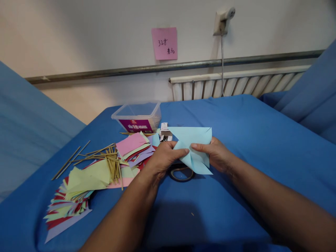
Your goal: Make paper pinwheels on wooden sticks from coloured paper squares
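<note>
Between my hands is a light blue sheet of paper (pixel 195 134), slit from its corners with some flaps bent toward the middle. My left hand (pixel 168 155) pinches the paper's left side, thumb lying near the centre. On the right edge, my right hand (pixel 216 154) grips it with the thumb on top and the fingers behind, out of sight. Below the paper lies a pair of scissors (pixel 181 179); only a dark handle loop shows. A small white box (pixel 164 130) sits just beyond my left hand, with dark bits at its open end.
Coloured paper sheets (pixel 133 143) and thin wooden sticks (pixel 112 164) lie at the left, near a fanned stack of cut paper (pixel 67 206). A clear plastic tub (pixel 136 111) stands behind them on the blue cloth (pixel 246 122). Behind the table are a radiator (pixel 236 82) and a wall socket (pixel 219 23).
</note>
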A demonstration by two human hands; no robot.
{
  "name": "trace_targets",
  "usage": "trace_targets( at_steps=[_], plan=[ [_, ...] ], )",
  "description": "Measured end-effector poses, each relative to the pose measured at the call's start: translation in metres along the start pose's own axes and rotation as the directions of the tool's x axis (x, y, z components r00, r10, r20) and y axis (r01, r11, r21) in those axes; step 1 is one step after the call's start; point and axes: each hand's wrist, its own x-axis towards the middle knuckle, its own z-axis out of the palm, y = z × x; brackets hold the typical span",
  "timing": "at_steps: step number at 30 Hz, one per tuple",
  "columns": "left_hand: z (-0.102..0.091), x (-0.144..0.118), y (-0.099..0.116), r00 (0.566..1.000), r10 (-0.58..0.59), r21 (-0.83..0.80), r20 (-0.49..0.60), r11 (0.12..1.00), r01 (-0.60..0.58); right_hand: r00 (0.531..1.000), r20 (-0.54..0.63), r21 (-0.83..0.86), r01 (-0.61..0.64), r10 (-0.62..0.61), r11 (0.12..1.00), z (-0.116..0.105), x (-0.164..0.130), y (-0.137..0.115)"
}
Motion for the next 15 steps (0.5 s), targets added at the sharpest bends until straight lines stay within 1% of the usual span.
trace_targets(
  at_steps=[8,15],
  plan=[
    [-0.0012,-0.0002,0.0017,1.000,-0.014,-0.002,-0.006,1.000,0.014,0.996,0.038,-0.077,0.079,-0.076,0.994,-0.0055,0.0029,0.0057],
    [-0.0009,-0.0027,0.0048,1.000,-0.005,0.020,0.017,1.000,0.005,0.994,0.046,-0.070,0.099,-0.096,0.993,-0.0055,0.0033,0.0078]
  ],
)
